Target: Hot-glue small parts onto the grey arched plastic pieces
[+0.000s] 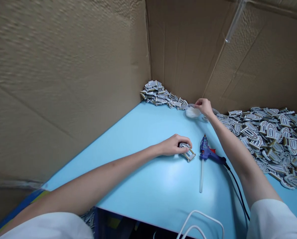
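Note:
My left hand (172,144) rests on the light blue table (148,179), fingers curled round a small grey-white arch-shaped piece (188,152) with a tan base. My right hand (204,106) reaches to the back, fingers pinched at the rim of a small clear cup (192,111) holding something white. A blue hot glue gun (206,151) lies between my arms, with a clear glue stick (201,176) pointing toward me and a black cord (238,189) running right.
A large heap of similar arch pieces (272,139) covers the table's right side; a smaller heap (160,94) sits in the back corner. Cardboard walls (64,83) enclose left and back. A white cable (200,222) loops at the front edge.

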`<action>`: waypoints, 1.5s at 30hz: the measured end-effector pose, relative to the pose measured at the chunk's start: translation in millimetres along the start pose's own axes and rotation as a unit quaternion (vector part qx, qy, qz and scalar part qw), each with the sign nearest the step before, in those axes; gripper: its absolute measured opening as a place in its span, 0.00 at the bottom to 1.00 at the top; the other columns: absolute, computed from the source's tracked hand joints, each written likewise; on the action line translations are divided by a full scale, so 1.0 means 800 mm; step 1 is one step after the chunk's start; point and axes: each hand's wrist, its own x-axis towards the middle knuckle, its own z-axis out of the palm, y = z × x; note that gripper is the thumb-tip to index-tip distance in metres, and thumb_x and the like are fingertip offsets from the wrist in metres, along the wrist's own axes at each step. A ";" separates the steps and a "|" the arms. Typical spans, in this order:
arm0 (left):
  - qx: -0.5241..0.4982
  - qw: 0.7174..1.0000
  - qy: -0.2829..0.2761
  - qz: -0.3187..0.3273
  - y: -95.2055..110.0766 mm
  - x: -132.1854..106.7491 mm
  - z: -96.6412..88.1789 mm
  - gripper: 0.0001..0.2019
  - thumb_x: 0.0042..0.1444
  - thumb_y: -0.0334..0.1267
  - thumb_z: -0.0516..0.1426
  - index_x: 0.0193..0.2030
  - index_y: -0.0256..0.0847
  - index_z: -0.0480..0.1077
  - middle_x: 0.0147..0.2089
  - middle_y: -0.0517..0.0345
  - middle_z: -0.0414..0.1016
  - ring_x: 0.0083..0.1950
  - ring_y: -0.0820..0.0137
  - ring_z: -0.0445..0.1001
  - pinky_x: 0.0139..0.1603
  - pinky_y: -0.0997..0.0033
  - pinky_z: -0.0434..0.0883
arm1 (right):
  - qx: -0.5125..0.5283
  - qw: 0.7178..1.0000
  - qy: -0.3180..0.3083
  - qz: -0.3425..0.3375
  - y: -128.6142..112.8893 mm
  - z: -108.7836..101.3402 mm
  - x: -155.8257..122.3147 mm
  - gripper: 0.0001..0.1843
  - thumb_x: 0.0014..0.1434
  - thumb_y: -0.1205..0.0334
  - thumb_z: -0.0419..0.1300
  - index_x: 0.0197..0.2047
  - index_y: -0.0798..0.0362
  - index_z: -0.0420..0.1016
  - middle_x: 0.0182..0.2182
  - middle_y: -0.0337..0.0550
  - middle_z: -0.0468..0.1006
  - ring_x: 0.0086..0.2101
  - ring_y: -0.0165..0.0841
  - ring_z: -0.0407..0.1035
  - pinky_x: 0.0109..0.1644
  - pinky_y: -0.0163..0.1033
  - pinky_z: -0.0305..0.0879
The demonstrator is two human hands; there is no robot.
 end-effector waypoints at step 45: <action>0.109 0.993 -0.009 0.041 0.001 -0.005 0.001 0.32 0.54 0.33 0.64 0.66 0.41 0.64 0.52 0.52 0.80 0.49 0.68 0.75 0.55 0.65 0.71 | -0.136 0.954 -0.170 -0.206 -0.029 -0.072 -0.270 0.22 0.65 0.54 0.67 0.59 0.48 0.72 0.51 0.54 0.77 0.49 0.53 0.69 0.49 0.52 0.63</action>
